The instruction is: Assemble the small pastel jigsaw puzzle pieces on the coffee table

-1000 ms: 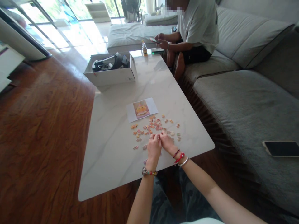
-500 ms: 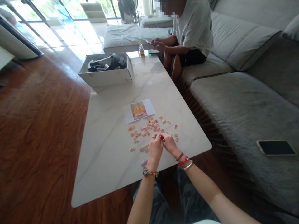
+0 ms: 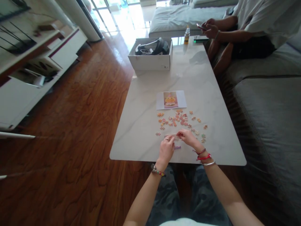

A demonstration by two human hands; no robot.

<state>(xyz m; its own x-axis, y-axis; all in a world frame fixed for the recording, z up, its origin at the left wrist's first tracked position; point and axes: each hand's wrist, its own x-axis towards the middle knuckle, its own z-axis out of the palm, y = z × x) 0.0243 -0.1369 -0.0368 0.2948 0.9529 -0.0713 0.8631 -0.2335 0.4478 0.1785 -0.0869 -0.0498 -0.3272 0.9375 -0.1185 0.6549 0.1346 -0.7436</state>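
White box (image 3: 150, 62), device (image 3: 162, 46) inside, beyond puzzle (image 3: 181, 118)

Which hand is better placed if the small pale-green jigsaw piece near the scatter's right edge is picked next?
Probably the right hand: it lies close to that pale-green jigsaw piece; the left hand is farther off, beyond the right.

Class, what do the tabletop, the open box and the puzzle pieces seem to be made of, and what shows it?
Tabletop: stone or a stone-look slab, glossy white; grey veins and reflections show.
Open box: probably cardboard, matte white; thin, straight walls.
Puzzle pieces: perhaps printed card or thin wood; flat and coloured, but too small to tell.
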